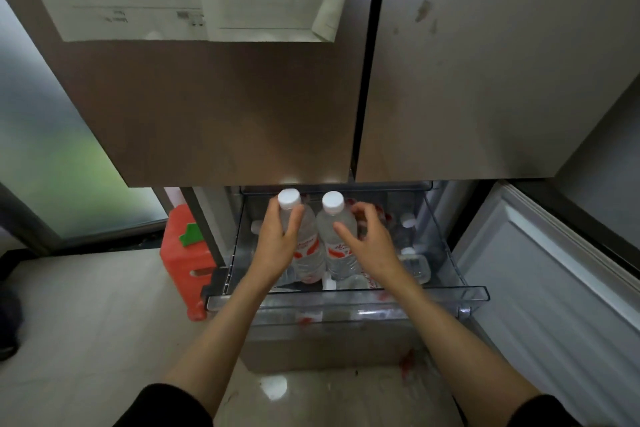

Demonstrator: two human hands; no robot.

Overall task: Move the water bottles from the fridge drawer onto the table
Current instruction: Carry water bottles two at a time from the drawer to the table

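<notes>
Left hand [277, 241] grip clamped on left bottle [304, 246]; right hand [370, 239] grip apart beside right bottle [337, 236]

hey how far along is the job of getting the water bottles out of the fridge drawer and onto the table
Early. Done: the fridge drawer is pulled open. In hand: the left hand holds one upright water bottle; the right hand is open around a second bottle, its grip not closed. Left: both must go to the table, which is out of view, plus more bottles lying in the drawer.

Pretty dim and soft overall, wide-angle bending at the edges, glare spot on the floor [273, 386], drawer [346, 298] lit from inside.
</notes>
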